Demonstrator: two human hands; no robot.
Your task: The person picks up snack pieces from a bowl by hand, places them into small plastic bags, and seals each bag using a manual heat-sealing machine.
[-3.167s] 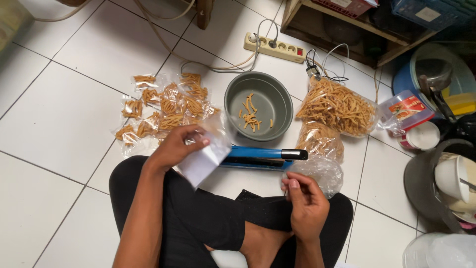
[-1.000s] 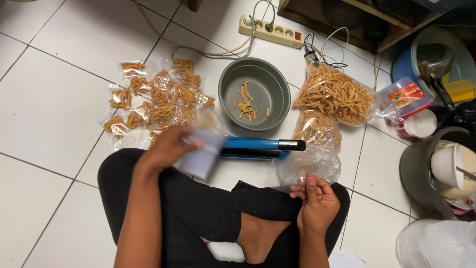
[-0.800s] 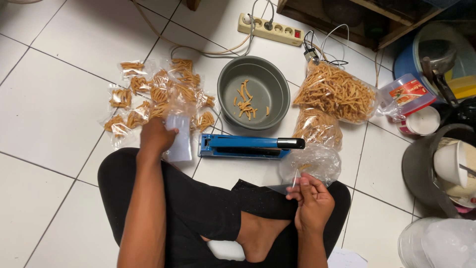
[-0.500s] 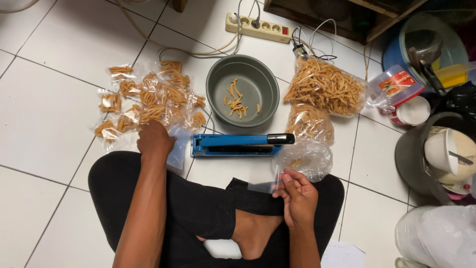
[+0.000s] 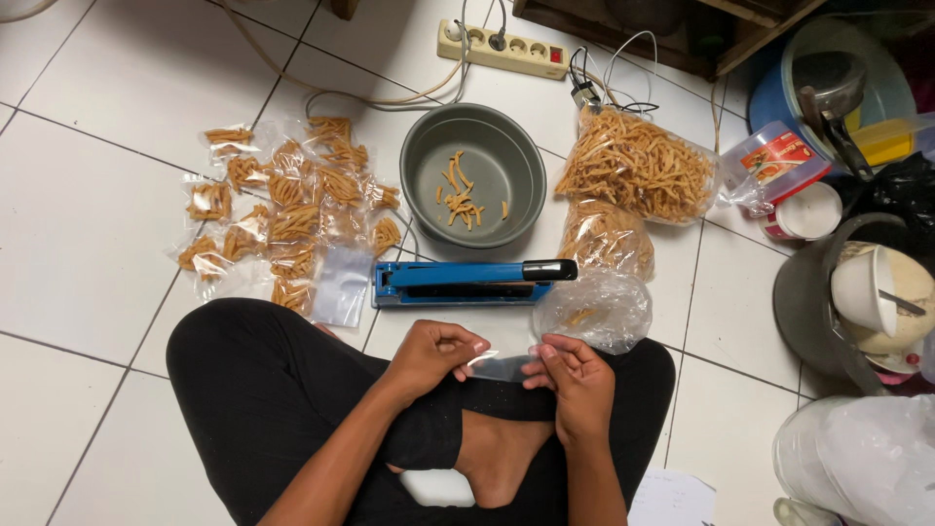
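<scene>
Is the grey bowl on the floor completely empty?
No, the grey bowl holds a few fried snack sticks scattered on its bottom.

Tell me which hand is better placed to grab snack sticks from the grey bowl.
Probably the left hand. Both hands pinch the small clear bag, but the grey bowl lies ahead and slightly left, while the right hand would reach across the blue sealer.

"What's under everything?"

"White tiled floor (image 5: 88, 117). On it I've got a grey bowl (image 5: 506, 131), my blue heat sealer (image 5: 467, 282), filled snack packets (image 5: 282, 214), 2 bigger snack bags (image 5: 633, 166) and a power strip (image 5: 502, 51)."
</scene>
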